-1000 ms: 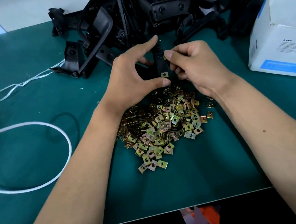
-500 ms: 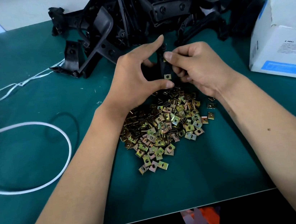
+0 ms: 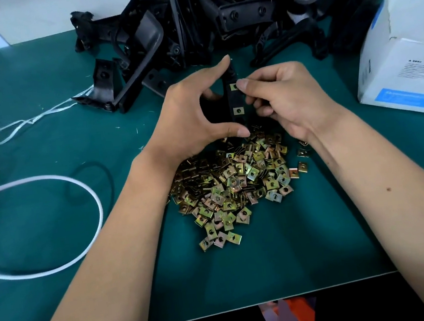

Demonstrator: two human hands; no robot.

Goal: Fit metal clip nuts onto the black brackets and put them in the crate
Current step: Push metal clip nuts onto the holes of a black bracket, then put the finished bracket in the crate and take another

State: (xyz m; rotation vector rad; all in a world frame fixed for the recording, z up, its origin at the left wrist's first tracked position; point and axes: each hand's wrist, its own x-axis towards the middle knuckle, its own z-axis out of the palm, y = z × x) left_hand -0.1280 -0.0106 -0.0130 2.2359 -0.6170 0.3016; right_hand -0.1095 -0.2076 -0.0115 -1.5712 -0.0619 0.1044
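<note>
Nearest, the clip nuts [image 3: 233, 184] lie heaped on the green surface [image 3: 53, 235], plenty unused. Just above, the left hand [image 3: 194, 116] clamps its grip on a bracket [image 3: 233, 98] carrying two nuts; the right hand [image 3: 286, 96] pinches the upper one, absent a second ago. Behind, the bracket pile [image 3: 240, 13] waits. No crate shows.

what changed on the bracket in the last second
A second clip nut now sits on the held bracket above the lower clip nut, with the right hand at it. The left hand still grips the bracket. The loose nut pile and bracket heap stayed put.
</note>
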